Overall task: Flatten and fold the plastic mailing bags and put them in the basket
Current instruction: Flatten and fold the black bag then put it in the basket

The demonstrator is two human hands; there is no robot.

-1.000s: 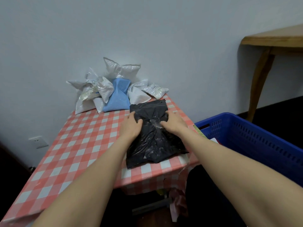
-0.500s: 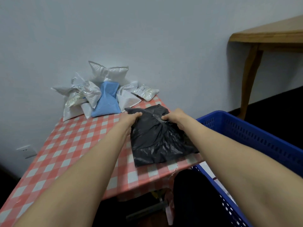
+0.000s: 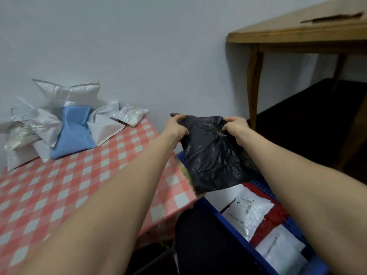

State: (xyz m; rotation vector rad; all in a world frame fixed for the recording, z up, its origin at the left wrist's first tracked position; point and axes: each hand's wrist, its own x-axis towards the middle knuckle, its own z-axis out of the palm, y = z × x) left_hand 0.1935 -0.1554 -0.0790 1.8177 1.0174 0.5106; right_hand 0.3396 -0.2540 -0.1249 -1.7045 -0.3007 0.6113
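Home room; checked tablecloth point(image 3: 59, 195), wooden table point(image 3: 297, 36)

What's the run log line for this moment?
left hand: grips black bag top corner | right hand: grips other corner | black bag: airborne over blue basket | table: bag pile waiting

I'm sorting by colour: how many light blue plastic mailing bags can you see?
1: the light blue plastic mailing bag in the pile of white bags at the far end of the red-checked table. Others may be hidden beneath.
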